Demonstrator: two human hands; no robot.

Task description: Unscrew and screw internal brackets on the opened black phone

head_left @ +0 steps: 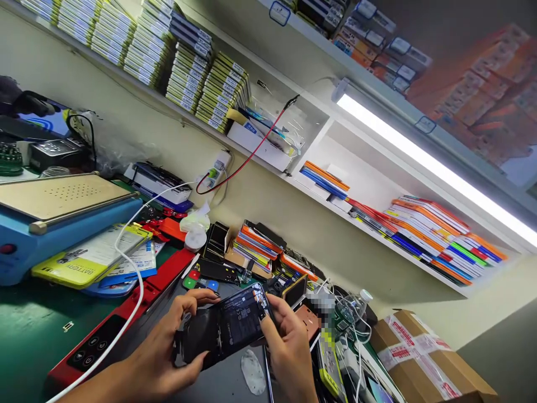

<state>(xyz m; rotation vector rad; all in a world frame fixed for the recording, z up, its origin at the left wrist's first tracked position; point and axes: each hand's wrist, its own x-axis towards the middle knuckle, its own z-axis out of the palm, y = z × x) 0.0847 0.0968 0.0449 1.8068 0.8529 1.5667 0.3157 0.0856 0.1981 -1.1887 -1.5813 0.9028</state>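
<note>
Both hands hold an opened smartphone (pixel 241 322) above the work mat, its inner side with the black battery turned up. My left hand (pixel 168 350) grips the phone's left end, thumb along the lower edge and fingers curled over the upper edge. At the other end, my right hand (pixel 289 341) has its thumb over the exposed circuit parts and its fingers behind. Below the phone, a whitish oval lump (pixel 253 372) lies on the dark grey mat (pixel 226 386). Small red, green and blue pieces (pixel 199 281) sit just beyond the left hand.
A red device with buttons (pixel 98 341) and a white cable (pixel 140 280) lie at left, beside a blue machine (pixel 75 218) and a yellow battery package (pixel 90 263). Tangled cables (pixel 356 347), a bottle (pixel 356 305) and a taped carton (pixel 428 352) stand at right. A stocked shelf (pixel 268 154) hangs above.
</note>
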